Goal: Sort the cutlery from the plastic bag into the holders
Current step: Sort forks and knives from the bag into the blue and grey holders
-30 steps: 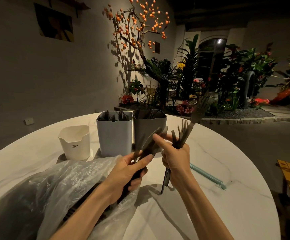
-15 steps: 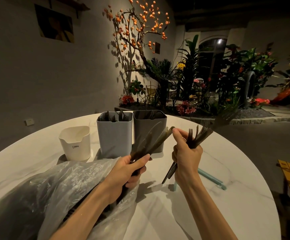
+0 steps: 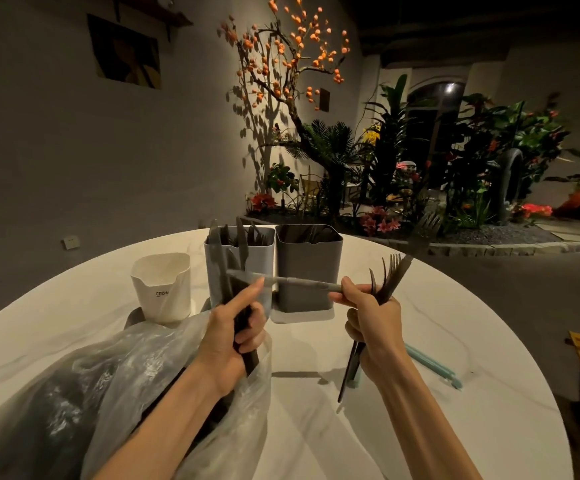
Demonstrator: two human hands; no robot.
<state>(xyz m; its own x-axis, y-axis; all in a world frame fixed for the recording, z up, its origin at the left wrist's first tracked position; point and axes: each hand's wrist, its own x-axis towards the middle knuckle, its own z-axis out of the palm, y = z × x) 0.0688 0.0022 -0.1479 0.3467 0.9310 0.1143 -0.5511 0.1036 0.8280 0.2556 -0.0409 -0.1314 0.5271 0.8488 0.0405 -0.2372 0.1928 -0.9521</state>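
A clear plastic bag [image 3: 115,393] lies crumpled along the table's [image 3: 454,427] near-left edge, with dark cutlery showing dimly through it. Behind it, toward the far-left edge, stands a white holder [image 3: 162,287] with lettering on its front; what it contains cannot be seen. Just to its right a light blue holder [image 3: 257,261] stands near the far edge with dark cutlery handles sticking up out of it, and touching that on the right is a dark grey holder [image 3: 307,271], also with dark pieces inside.

The left hand [image 3: 229,337] is raised above the bag's mouth, its fingers wrapped round a bundle of knives [image 3: 221,258] that point upward in front of the blue holder. One grey knife [image 3: 292,281] lies level between the two hands, in front of both holders: the left forefinger reaches up to it, and the right thumb and forefinger pinch its other end. The right hand [image 3: 375,323] also grasps a bunch of forks [image 3: 390,273] in its curled fingers, tines up and leaning right, handles hanging below the wrist over the table. One more fork [image 3: 427,225] stands blurred above that bunch. A pale blue straw [image 3: 434,367] lies on the table near the right edge, just right of the right wrist.
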